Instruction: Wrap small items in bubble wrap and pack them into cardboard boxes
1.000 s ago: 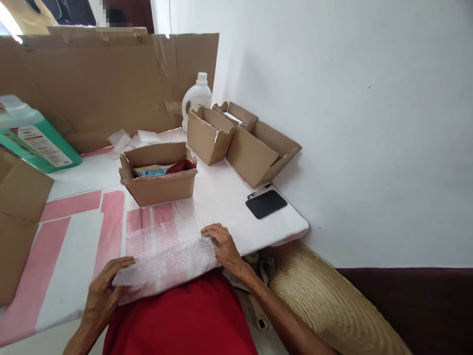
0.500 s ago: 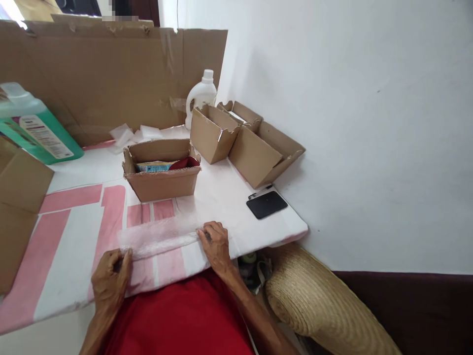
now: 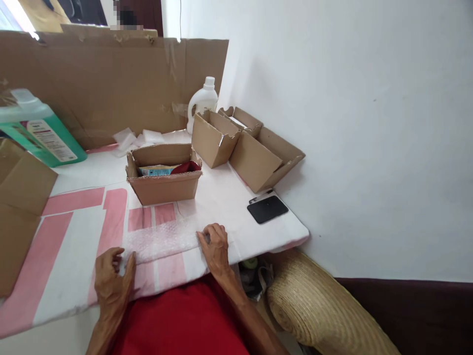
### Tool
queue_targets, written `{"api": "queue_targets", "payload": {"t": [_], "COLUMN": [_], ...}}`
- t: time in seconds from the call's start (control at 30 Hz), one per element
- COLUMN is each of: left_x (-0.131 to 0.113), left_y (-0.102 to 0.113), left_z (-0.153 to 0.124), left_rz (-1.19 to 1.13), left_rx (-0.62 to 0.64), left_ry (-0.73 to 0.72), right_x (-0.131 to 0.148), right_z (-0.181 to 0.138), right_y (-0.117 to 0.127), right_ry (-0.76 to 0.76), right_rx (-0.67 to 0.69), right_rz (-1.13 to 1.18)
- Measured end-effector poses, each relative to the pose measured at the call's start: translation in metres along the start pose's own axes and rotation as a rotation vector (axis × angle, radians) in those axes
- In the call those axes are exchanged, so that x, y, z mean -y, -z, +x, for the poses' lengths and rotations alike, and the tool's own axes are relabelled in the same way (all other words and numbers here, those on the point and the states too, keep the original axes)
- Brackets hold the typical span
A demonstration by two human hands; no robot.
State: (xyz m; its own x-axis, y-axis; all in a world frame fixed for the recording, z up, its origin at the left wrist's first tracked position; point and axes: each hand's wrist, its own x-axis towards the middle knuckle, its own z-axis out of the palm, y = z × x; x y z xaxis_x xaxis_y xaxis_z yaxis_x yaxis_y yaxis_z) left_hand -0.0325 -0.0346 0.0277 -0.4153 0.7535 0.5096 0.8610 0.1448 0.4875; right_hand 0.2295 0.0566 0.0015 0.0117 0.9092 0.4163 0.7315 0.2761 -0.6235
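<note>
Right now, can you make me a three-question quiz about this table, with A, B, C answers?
1. Where is the flat black phone?
A. inside a box
B. on the table near the wall
C. under the right hand

2. What colour is the jug with the label at the left?
A. green
B. yellow
C. black

3. How is the clear bubble wrap lying?
A. rolled between both hands
B. spread flat
C. stuffed in a box

Answers:
1 B, it lies bare by the table's right edge.
2 A, its body is green.
3 A, the left hand and right hand touch its ends.
</note>
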Motion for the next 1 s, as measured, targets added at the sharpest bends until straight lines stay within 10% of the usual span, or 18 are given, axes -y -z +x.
{"api": "queue_targets", "payload": {"t": [0.13, 0.27, 0.4, 0.67, 1.0], "left_x": [-0.009, 0.002, 0.019, 0.011, 0.001], "left_y": [0.005, -0.003, -0.01, -0.003, -0.001], "left_z": [-0.006, -0.015, -0.014, 0.005, 0.022], "left_rz": [0.026, 0.055, 0.158, 0.195, 0.24], "left_rx": [0.011, 0.192, 0.253, 0.301, 0.28], "left_ry": [-0.297, -0.662, -0.726, -0.71, -0.95], "right_x": [0.032, 0.079, 0.074, -0.009, 0.049], "right_z": [-0.01, -0.021, -0.017, -0.014, -0.002], "right_y": [0.001, -0.017, -0.028, 0.011, -0.014], "right_ry": [0.188, 0.65, 0.656, 0.324, 0.786], "right_rx": [-0.125, 0.284, 0.547, 0.459, 0.291], "right_rz": [0.011, 0.048, -0.034, -0.269, -0.233]}}
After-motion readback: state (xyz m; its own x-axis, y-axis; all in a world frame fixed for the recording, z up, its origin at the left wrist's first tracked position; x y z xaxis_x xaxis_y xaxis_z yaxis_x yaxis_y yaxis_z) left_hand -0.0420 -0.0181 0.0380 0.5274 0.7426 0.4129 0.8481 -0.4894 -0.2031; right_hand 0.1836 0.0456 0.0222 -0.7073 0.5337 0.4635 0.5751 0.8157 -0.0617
